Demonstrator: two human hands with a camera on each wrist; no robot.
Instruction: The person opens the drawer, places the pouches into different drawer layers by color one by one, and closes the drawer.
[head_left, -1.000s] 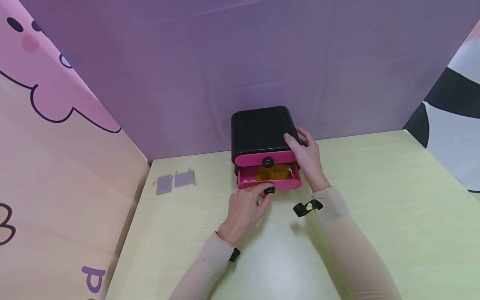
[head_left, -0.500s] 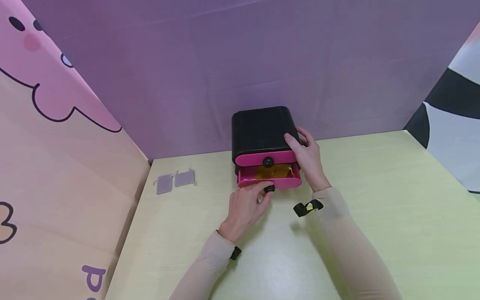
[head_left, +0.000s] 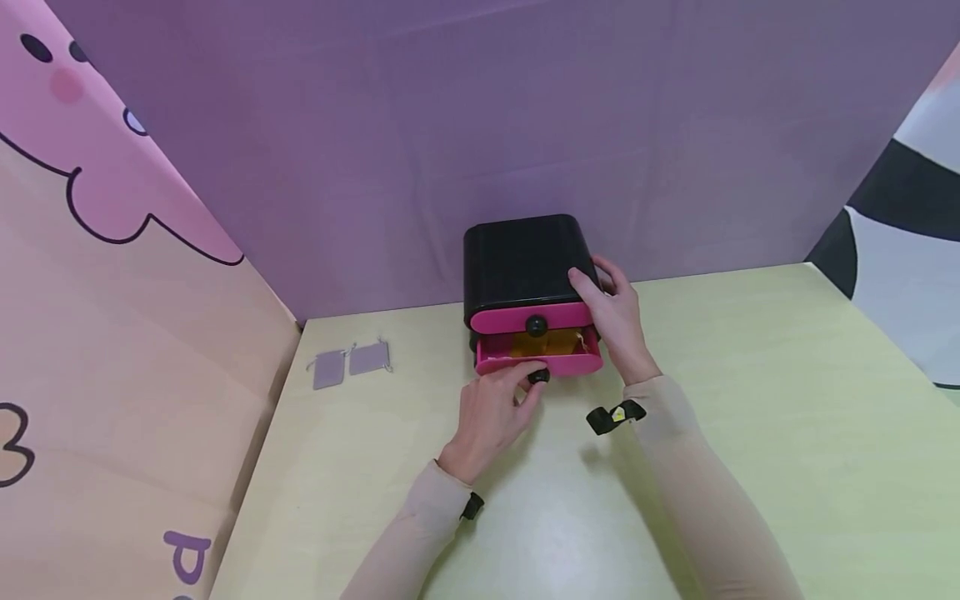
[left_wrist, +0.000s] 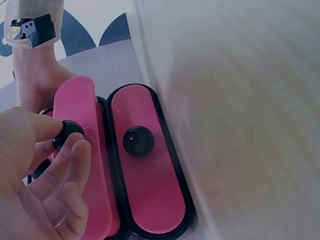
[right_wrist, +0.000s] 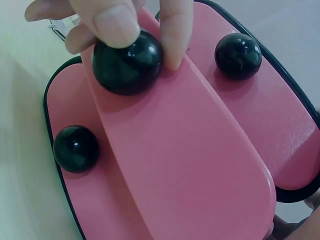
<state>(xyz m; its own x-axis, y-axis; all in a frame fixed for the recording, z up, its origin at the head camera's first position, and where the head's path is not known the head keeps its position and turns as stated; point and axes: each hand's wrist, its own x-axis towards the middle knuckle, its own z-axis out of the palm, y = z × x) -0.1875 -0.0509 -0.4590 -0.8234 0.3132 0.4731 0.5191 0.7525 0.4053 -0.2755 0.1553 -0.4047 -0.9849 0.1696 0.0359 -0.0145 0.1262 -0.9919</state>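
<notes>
A small black cabinet (head_left: 525,254) with pink drawers and round black knobs stands at the back of the table. Its middle drawer (head_left: 577,365) is partly pulled out, with an orange-brown pouch (head_left: 558,342) inside that has a light drawstring. My left hand (head_left: 486,421) pinches that drawer's knob (left_wrist: 69,132) between thumb and fingers. On the cabinet's right side, my right hand (head_left: 618,325) grips the body, thumb over the top edge and fingers round the side. The top drawer (head_left: 495,320) and the bottom drawer (left_wrist: 145,185) are closed.
Two small greyish-purple drawstring pouches, a left pouch (head_left: 328,369) and a right pouch (head_left: 369,358), lie on the table (head_left: 375,450) left of the cabinet. A purple cloth wall (head_left: 360,167) rises right behind the cabinet. A printed side panel (head_left: 150,358) borders the table's left edge.
The middle drawer has slid slightly inward, my left hand moving a little forward with its knob. My right hand keeps its place on the cabinet.
</notes>
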